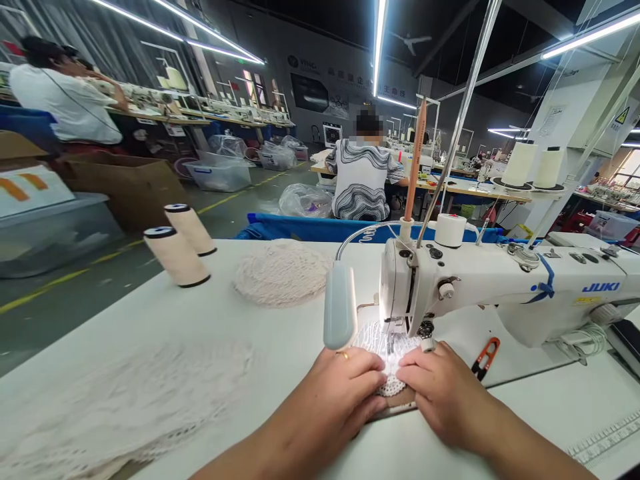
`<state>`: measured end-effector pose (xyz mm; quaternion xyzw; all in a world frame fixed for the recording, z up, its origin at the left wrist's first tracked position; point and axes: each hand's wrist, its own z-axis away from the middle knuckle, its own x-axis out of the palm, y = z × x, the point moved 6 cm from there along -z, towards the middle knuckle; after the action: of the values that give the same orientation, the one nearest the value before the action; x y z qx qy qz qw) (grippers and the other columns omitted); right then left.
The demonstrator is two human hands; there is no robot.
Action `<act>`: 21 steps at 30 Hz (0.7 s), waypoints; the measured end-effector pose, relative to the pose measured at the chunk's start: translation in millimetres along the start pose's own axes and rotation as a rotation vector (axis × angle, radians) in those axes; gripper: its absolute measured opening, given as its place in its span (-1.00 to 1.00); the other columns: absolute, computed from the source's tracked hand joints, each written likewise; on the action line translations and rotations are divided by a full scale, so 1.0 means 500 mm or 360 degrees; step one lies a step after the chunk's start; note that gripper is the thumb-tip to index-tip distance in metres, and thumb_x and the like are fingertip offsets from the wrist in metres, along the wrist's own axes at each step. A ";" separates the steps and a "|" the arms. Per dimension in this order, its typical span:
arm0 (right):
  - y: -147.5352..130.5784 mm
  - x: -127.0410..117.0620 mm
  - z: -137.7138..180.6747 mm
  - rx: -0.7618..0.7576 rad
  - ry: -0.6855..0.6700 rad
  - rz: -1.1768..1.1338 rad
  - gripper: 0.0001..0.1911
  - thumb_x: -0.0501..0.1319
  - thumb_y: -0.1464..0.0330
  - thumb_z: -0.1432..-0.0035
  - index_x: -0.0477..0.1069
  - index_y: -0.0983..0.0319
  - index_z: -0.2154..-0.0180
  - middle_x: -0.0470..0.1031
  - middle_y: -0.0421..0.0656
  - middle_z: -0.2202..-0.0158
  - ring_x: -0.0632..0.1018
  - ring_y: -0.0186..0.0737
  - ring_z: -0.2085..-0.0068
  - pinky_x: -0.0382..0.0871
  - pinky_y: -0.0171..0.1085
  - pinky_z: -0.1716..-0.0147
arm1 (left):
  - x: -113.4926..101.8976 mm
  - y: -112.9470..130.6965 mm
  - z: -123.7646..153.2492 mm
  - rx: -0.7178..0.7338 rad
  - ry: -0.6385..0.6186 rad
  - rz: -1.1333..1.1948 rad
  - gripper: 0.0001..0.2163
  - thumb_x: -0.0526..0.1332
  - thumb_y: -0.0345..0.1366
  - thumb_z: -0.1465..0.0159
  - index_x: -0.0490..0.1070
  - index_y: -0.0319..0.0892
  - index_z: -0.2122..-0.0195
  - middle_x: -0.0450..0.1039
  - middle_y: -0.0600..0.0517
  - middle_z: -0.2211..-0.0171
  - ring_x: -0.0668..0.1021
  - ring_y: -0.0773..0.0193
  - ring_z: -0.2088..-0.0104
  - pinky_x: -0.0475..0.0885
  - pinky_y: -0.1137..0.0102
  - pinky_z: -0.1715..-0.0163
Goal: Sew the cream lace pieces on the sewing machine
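Observation:
A white lace piece (373, 340) with eyelet holes lies under the needle area of a white sewing machine (480, 273). My left hand (345, 387), with a ring on one finger, holds the lace's left side, fingers close together. On the other side my right hand (440, 387) pinches the lace near its right edge. The fingertips hide part of the fabric between them. A small lamp (339, 307) on a bendy neck lights the spot. Orange-handled thread snips (485, 358) lie on the table to the right of my right hand.
A stack of lace pieces (283, 272) and two beige thread cones (177, 257) stand on the white table (200, 313). More lace (130, 400) spreads at front left. A ruler (605, 437) lies at right. A person (363, 173) sits ahead; another person (65, 100) works at left.

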<state>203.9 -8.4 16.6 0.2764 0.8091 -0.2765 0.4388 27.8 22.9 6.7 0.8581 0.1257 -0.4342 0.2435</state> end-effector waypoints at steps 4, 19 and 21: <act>0.004 -0.001 -0.002 0.0027 0.0006 0.0013 -0.63 0.17 0.66 -0.08 0.50 0.20 0.14 0.64 -0.15 0.05 0.44 -0.07 0.16 0.32 -0.15 0.15 | -0.003 0.003 -0.002 0.0024 0.0026 -0.0034 -0.82 0.19 -0.43 -0.45 0.52 -0.02 0.05 0.58 0.08 0.03 0.58 0.13 0.10 0.25 0.20 0.11; 0.010 0.010 -0.006 0.0087 -0.0112 0.0046 -0.68 0.17 0.64 -0.09 0.46 0.18 0.18 0.62 -0.13 0.11 0.44 -0.05 0.16 0.32 -0.12 0.15 | 0.001 0.018 -0.007 0.0197 0.0154 -0.0053 -0.78 0.08 -0.40 -0.50 0.52 -0.05 0.05 0.66 0.04 0.13 0.64 0.11 0.17 0.36 0.16 0.09; 0.014 0.013 -0.007 0.0128 -0.0120 0.0053 -0.66 0.17 0.65 -0.06 0.46 0.19 0.18 0.60 -0.13 0.13 0.43 -0.05 0.16 0.33 -0.12 0.15 | -0.004 0.018 -0.011 0.0169 0.0142 -0.0069 -0.78 0.10 -0.41 -0.48 0.53 -0.06 0.05 0.66 0.04 0.11 0.64 0.10 0.15 0.37 0.17 0.12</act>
<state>203.7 0.4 11.2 0.2968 0.7754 -0.3117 0.4620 34.4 18.4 13.7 0.8854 0.1319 -0.4069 0.1822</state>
